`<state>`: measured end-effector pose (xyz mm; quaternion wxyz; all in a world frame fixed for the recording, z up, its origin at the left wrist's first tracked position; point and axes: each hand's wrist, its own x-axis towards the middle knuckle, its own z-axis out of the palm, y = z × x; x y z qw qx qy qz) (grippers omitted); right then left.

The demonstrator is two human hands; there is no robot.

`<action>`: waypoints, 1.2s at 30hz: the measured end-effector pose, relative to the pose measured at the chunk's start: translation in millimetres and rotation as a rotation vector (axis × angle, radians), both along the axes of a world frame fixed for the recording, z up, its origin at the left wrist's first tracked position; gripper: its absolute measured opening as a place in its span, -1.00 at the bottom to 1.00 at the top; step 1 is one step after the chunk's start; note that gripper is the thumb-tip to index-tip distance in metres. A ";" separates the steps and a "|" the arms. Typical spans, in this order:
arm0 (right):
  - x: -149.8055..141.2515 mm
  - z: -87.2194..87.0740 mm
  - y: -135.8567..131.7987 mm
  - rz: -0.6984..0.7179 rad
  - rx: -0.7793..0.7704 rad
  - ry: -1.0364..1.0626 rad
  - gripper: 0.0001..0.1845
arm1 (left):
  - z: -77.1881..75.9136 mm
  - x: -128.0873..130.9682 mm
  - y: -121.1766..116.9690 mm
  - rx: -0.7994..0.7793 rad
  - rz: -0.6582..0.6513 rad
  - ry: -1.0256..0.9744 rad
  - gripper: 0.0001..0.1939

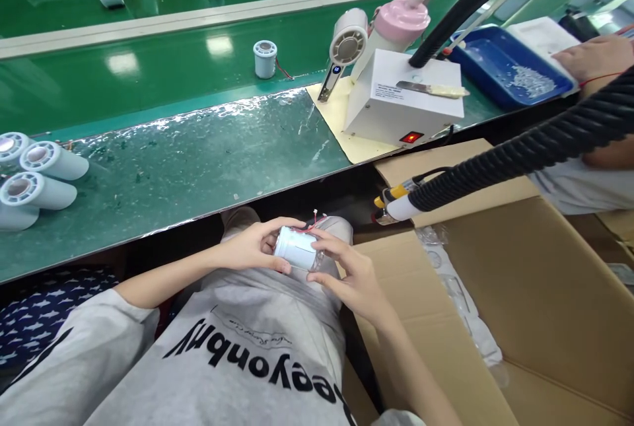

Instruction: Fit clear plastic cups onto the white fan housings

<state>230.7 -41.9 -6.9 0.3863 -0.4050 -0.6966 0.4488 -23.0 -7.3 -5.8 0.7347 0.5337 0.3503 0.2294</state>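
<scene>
Above my lap I hold a light-blue cylindrical fan housing (296, 249) lying on its side, with thin red wires and a small white connector at its top. My left hand (265, 246) grips its left end between thumb and fingers. At the other end, my right hand (347, 271) has its thumb and fingers around a clear plastic piece (319, 258) at the housing's rim. Whether that clear piece is fixed to the housing, I cannot tell. A similar housing (265, 60) with a red wire stands upright on the green belt.
Several blue housings (44, 191) lie at the bench's left. A white box (403, 92) with a lit switch, a handheld fan (347, 49) and a blue tray (515, 66) are at right. A black hose (520, 142) crosses above an open carton (539, 281). A co-worker's hand (594, 56) is near the tray.
</scene>
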 end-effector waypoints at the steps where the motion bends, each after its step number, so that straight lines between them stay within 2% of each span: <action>1: 0.4 0.7 0.0 0.004 -0.036 0.010 -0.58 | 3.1 -0.7 0.4 0.047 -0.010 0.015 -0.11; 7: -0.7 5.3 0.3 0.030 -0.236 0.131 -0.50 | 17.1 -3.4 3.1 0.285 -0.054 0.011 -0.20; 14: -0.9 6.6 -2.1 -0.005 -0.405 0.235 -0.46 | 17.2 -3.7 4.1 0.499 -0.080 0.003 -0.24; 22: -3.0 1.5 -1.7 0.002 -0.527 0.280 -0.41 | 12.6 -7.0 3.1 0.582 -0.096 0.009 -0.22; 27: -5.3 -1.5 -0.4 0.003 -0.574 0.331 -0.47 | 12.8 -8.4 1.8 0.592 -0.096 0.035 -0.23; 31: -11.2 0.3 -0.5 -0.007 -0.689 0.420 -0.44 | 13.9 -8.8 1.3 0.614 -0.100 0.022 -0.23; 36: -17.6 3.3 -1.7 0.009 -0.848 0.437 -0.31 | 14.5 -8.8 0.6 0.645 -0.117 0.008 -0.23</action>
